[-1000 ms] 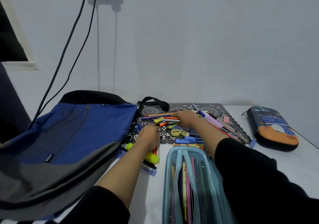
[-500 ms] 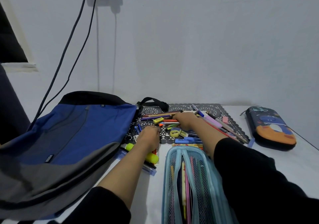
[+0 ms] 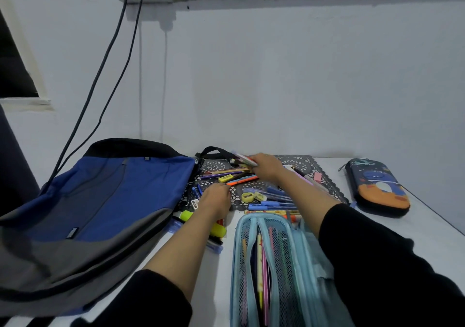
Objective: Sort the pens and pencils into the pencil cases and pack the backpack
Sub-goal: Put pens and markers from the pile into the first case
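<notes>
A heap of pens and pencils lies on a black lace mat at the table's middle. My right hand is at the far side of the heap, shut on a small bunch of pens lifted a little off the mat. My left hand rests palm down on the near left of the heap, fingers curled; what it holds is hidden. An open light-blue mesh pencil case with several pencils inside lies close to me. A dark hard pencil case lies zipped at the right. The blue and grey backpack lies flat on the left.
Yellow highlighters and a blue plastic box sit under my left wrist. A yellow sharpener and erasers lie on the mat. Two dark cables hang from a wall socket behind the backpack. The white table's right edge runs near the hard case.
My right hand has risen from the heap toward the mat's far side with a bunch of pens in it. My left hand has barely moved. The camera has tilted up slightly.
</notes>
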